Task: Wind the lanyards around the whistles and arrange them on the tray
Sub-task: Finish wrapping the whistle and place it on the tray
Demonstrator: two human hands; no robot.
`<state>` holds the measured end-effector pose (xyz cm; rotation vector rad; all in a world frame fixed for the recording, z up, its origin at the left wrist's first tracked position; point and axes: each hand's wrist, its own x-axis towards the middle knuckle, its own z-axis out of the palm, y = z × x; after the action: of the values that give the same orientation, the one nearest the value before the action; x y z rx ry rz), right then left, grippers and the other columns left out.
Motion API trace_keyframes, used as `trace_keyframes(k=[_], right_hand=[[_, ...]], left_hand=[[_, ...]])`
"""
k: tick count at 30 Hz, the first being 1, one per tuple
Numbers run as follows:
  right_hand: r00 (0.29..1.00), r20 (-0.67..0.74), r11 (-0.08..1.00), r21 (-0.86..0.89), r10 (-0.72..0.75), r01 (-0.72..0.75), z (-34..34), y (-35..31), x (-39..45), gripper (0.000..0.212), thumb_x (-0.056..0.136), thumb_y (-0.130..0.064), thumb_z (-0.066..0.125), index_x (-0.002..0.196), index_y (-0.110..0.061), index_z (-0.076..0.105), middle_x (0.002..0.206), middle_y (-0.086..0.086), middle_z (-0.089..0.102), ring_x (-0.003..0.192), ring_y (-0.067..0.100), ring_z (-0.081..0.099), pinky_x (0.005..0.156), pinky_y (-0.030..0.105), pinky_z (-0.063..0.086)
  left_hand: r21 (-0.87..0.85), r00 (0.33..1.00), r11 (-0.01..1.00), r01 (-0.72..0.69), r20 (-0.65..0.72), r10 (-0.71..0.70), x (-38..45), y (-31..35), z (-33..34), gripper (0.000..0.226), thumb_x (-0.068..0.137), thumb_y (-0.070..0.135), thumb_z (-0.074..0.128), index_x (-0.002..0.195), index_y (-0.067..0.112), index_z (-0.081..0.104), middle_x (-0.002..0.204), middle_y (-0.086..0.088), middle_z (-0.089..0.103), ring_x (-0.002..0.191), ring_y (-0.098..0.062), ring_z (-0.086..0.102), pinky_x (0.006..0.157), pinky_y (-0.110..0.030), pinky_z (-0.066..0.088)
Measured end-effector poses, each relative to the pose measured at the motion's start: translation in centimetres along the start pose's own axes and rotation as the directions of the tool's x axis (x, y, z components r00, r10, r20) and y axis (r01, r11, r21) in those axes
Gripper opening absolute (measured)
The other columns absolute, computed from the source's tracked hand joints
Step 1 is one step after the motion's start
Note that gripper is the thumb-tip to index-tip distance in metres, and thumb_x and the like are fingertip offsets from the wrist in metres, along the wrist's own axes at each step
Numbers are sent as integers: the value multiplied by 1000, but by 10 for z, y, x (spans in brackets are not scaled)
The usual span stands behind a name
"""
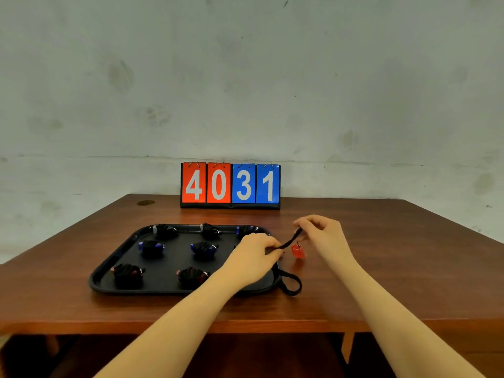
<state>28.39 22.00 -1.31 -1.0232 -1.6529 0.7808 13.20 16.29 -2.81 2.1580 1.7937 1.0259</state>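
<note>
Both hands pinch a black woven lanyard [289,242]: the left hand [252,251] over the black plastic tray's [114,264] right edge, the right hand [323,231] higher, with a small red plastic whistle [297,251] dangling below. Seven wound whistles [203,249] lie in the tray on the brown wooden surface [381,268].

A flip scoreboard [230,186] reading 4031 stands at the back edge of the wooden table [381,268], against the wall [245,77].

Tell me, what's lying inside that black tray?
Inside the black tray lie seven whistles already wound in black lanyards, such as one at the front left. The left hand covers the tray's right side, so anything beneath it cannot be seen.
</note>
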Motion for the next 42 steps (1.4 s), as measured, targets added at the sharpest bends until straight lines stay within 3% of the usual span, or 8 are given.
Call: trace_keyframes(k=[4, 8, 13, 23, 30, 35, 38, 42], right_hand=[[999, 48, 998, 59, -27, 24, 8, -18, -2, 16, 86, -1, 56, 84, -14, 65, 80, 8, 68, 60, 13, 65, 67, 28, 56], [995, 61, 995, 72, -77, 73, 12, -30, -7, 19, 90, 0, 47, 93, -12, 61, 85, 5, 67, 56, -3, 55, 54, 13, 42], [988, 97, 980, 168, -121, 103, 14, -36, -12, 17, 92, 0, 46, 100, -9, 57, 86, 7, 68, 47, -3, 49, 44, 11, 35], [997, -67, 972, 231, -25, 40, 16, -38, -8, 36, 91, 5, 36, 81, -11, 67, 67, 4, 58, 52, 11, 47, 55, 22, 44], [997, -82, 992, 126, -2, 12, 39, -32, -2, 22, 91, -6, 46, 87, -16, 65, 68, 1, 57, 43, 2, 38, 44, 15, 35], [988, -85, 990, 49, -127, 131, 60, -28, 9, 15, 89, -14, 58, 100, -17, 66, 96, -6, 66, 90, 2, 59, 63, 7, 46], [984, -83, 986, 24, -160, 163, 71, -24, 19, 8, 85, -20, 64, 93, -21, 67, 93, -7, 66, 92, 4, 60, 75, 15, 47], [980, -99, 985, -43, -172, 168, 90, -17, 36, 6, 88, -20, 60, 91, -16, 63, 97, -3, 57, 86, 4, 54, 66, 8, 42]], left_hand=[[-76, 999, 997, 24, -21, -25, -6, 3, -3, 29, 94, 30, 46, 93, 10, 67, 93, -6, 64, 84, -17, 58, 81, -34, 49], [-159, 986, 984, 76, -134, -98, -6, 1, -6, 16, 92, 28, 51, 102, 17, 58, 98, 4, 57, 76, -4, 51, 72, -20, 44], [-204, 992, 974, 104, -53, -117, -2, 2, -3, 58, 83, 38, 64, 132, 19, 40, 124, 3, 44, 106, -10, 47, 90, -24, 42], [-242, 983, 962, 128, -96, -155, -7, -12, -11, 23, 91, 34, 54, 112, 24, 52, 108, 3, 59, 93, -8, 54, 70, -16, 40], [-135, 990, 989, 54, -122, -70, -7, -30, -43, 33, 95, 28, 48, 127, 23, 45, 119, 5, 51, 111, -10, 46, 90, -20, 35], [-147, 992, 989, 29, -113, -46, 1, -51, -62, 42, 96, 23, 44, 137, 25, 37, 125, 5, 44, 121, -8, 37, 95, -18, 29], [-169, 992, 985, 35, -117, -55, 8, -62, -69, 44, 98, 20, 39, 141, 23, 32, 128, 5, 41, 124, -7, 33, 98, -18, 25], [-154, 987, 987, 34, -151, -58, 21, -76, -74, 43, 98, 21, 39, 140, 22, 30, 134, 4, 40, 118, -3, 39, 92, -7, 28]])
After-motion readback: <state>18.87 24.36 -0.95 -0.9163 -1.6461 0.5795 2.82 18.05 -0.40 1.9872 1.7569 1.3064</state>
